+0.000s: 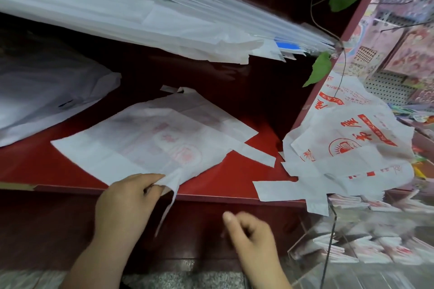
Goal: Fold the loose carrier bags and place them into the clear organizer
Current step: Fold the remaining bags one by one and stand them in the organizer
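Observation:
A white carrier bag (150, 138) with faint red print lies flat on the red shelf (28, 164), print side down. My left hand (126, 199) pinches its near corner at the shelf's front edge, and a handle strip hangs down below it. My right hand (251, 234) hovers below the shelf edge with loosely curled fingers, blurred and holding nothing. A loose heap of carrier bags (347, 148) with red lettering sits at the shelf's right end. The clear organizer (333, 239) stands at the lower right with folded bags inside.
A long stack of white bags (117, 14) fills the shelf above. A crumpled pale bag (47, 91) lies at the left. Green leaves (321, 68) on a wire hang at the right post, with packaged goods on a pegboard (385, 87) beyond.

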A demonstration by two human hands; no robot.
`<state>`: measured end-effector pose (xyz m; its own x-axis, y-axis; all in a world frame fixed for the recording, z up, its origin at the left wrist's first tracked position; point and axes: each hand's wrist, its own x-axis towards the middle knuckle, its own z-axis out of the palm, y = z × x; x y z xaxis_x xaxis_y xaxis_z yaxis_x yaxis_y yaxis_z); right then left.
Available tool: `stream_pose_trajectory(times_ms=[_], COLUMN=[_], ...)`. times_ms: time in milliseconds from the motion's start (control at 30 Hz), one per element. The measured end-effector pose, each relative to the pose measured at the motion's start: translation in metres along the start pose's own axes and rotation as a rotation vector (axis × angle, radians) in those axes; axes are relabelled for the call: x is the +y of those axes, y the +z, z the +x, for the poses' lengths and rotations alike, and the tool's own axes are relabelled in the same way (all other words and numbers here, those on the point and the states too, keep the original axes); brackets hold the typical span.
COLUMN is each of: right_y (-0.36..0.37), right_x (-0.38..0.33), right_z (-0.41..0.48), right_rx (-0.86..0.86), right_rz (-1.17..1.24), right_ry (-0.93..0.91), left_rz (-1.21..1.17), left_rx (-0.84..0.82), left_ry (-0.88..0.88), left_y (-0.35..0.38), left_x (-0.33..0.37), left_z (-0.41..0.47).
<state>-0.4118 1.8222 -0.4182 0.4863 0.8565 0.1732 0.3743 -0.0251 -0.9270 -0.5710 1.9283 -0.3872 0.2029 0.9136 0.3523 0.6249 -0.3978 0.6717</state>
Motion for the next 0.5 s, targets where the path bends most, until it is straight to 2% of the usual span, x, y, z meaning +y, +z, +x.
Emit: stream_pose_trajectory(times_ms=[67, 133, 200, 267, 400, 500], right_y=[0.004, 0.008, 0.008, 0.006, -0.002, -0.011], right_x=[-0.008, -0.016, -0.024, -0.034, -0.037, -0.027], right_z=[-0.01, -0.007, 0.003, 0.012, 0.026, 0.037], right_rx=[-0.228, -0.282, -0.201, -0.113, 0.015, 0.08], right_rz=[0.068, 0.27, 0.411, 0.436, 0.337, 0.079], right_ry=[0.151, 0.231, 0.255, 0.272, 0.331, 0.324], left_rz=[-0.042, -0.137, -0.21, -0.266, -0.34, -0.398], left_rx=[-0.024, -0.057, -0.129, -0.174, -0.269, -0.337], left_ry=[0.059, 0.13, 0.217, 0.286, 0.31, 0.328], left_y=[0.012, 0.026, 0.04, 0.047, 0.055, 0.05], left_x=[0.009, 0.016, 0.022, 0.026, 0.029, 0.03], left_z=[-0.005, -0.01, -0.016, -0.02, -0.025, -0.026])
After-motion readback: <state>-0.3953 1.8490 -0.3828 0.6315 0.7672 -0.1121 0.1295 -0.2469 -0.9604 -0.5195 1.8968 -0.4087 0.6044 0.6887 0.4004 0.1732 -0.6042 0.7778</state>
